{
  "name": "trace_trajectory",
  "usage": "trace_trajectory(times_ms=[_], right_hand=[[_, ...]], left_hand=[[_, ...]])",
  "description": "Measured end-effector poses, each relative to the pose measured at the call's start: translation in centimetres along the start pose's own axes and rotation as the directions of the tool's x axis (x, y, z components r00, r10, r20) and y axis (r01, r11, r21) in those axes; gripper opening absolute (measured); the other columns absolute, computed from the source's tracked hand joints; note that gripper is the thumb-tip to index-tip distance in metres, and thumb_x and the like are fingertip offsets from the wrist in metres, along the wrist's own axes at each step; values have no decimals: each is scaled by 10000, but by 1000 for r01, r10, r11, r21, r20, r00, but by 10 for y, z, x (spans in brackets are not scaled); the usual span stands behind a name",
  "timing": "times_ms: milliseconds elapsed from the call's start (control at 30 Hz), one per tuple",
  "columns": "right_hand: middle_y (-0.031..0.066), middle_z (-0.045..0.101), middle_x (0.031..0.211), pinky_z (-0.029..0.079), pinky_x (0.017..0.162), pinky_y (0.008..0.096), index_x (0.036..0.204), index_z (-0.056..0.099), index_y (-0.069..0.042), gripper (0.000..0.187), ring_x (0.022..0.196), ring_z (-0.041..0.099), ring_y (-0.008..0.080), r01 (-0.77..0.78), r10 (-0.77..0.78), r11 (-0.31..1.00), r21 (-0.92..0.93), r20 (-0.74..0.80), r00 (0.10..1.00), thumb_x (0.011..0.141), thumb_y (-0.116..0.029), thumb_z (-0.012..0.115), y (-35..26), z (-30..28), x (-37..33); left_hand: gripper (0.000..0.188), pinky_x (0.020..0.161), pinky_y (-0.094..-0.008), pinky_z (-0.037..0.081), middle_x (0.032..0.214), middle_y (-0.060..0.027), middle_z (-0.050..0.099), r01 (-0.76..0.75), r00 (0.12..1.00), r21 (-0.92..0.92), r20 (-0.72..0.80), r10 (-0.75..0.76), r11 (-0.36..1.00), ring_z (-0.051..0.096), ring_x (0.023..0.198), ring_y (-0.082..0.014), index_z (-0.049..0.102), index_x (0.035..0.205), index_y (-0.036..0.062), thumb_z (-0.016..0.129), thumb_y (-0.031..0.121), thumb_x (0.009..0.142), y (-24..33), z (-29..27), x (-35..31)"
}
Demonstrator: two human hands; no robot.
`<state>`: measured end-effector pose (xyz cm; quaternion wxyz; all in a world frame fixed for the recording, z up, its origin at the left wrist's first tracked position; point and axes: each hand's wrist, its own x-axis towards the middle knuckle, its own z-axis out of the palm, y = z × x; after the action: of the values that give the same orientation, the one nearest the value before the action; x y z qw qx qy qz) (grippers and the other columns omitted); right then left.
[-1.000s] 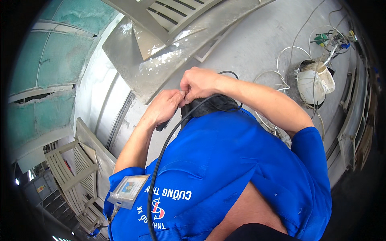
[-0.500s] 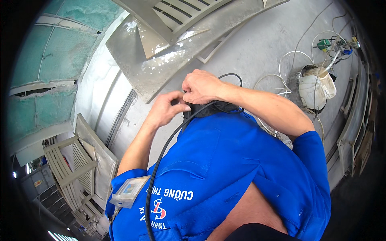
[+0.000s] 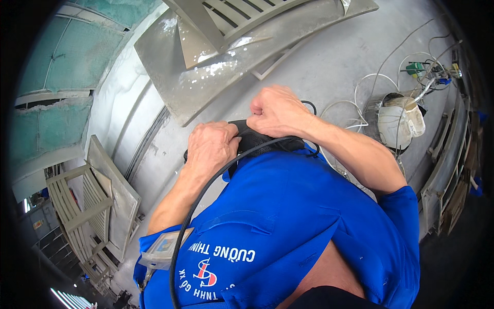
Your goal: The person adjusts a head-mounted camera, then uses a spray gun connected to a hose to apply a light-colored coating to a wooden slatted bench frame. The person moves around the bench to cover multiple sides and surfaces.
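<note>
At my waist, against the blue shirt [image 3: 288, 190], sits a black fabric pouch [image 3: 252, 138] with a mesh-like surface. My left hand [image 3: 211, 141] is closed over its left end, the fingers curled down out of sight. On the pouch's upper edge, my right hand [image 3: 278, 110] is bent into a fist-like grip; what its fingers pinch is hidden. A black cable [image 3: 198, 206] runs up my front and across the pouch, then loops behind my right wrist. A clear badge holder [image 3: 165, 248] hangs at the left of the shirt.
Ahead, a grey slatted wooden piece rests on a large paint-spotted board [image 3: 200, 77]. Another slatted frame [image 3: 87, 211] leans at the left. A white plastic container [image 3: 399, 123] stands at the right among hoses, near stacked boards [image 3: 445, 180].
My hands have drawn apart. The left has gone from a fingertip pinch to gripping over the pouch's left end, while the right has moved slightly right. More of the pouch shows between them.
</note>
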<state>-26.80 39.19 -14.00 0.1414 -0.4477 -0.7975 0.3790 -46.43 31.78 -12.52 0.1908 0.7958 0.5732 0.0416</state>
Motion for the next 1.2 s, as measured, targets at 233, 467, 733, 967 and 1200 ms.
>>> trace_trajectory(times_ms=[233,467,733,967,1200], right_hand=[[146,680,847,365,844,477,636,668,-63,143,929,617,347,-15,16,999,-28,33,999,707,-186,663,11,8,-12],[92,687,1146,317,1068,558,668,653,-61,158,1210,547,292,21,-21,1000,7,113,993,774,-178,658,21,7,-17],[67,719,1036,295,1099,596,817,711,-71,157,1179,606,284,-204,208,978,-44,114,972,749,-207,669,38,10,-23],[66,697,1209,299,1070,560,663,738,-73,196,1222,568,282,-327,338,941,-83,246,908,754,-235,675,49,1,-33],[61,673,1232,374,1004,567,654,734,-90,174,1206,558,289,-320,366,927,-195,291,884,753,-226,691,47,9,-29]], left_hand=[[163,750,-479,530,799,-143,681,35,993,-91,117,-25,995,677,827,-371,718,816,46,748,206,810,-7,-7,-4],[184,754,-465,510,801,-124,676,-115,993,-216,1,118,970,657,823,-351,699,796,52,757,220,845,-3,9,15],[156,798,-470,477,802,-114,658,-206,966,12,165,201,978,646,861,-338,655,800,54,716,179,869,-15,-5,12],[140,750,-465,497,793,-136,662,-153,967,-19,202,154,988,648,826,-372,660,815,32,726,147,858,-39,-4,7],[157,730,-473,512,795,-144,672,-117,972,-114,192,138,987,658,830,-372,682,827,43,728,186,873,-63,8,7]])
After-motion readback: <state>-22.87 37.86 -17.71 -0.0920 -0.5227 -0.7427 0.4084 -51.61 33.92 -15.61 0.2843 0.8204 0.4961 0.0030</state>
